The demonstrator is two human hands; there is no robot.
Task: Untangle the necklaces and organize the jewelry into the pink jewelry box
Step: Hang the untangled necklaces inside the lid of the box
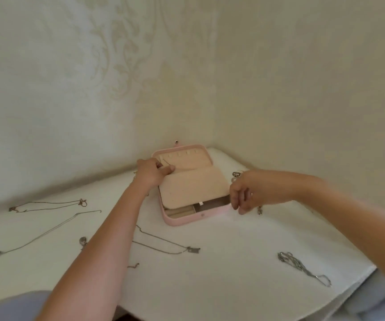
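Left hand point(154, 171) pinches cream flap point(194, 186) of open pink jewelry box point(187, 222), frame centre; right hand point(244, 193) curled at box's right corner, grip unclear. Necklaces point(192, 249) across lower frame: light, limp, snaggy; I'd lift by clasp.

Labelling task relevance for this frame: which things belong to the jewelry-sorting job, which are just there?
Job: pink jewelry box, open; rectangular-pendant necklace; bundled silver chain; thin necklaces at left; small pieces right of the box.
Just there: white table; patterned wall.

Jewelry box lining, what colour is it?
Cream-beige lining, inside the pink jewelry box; head view.
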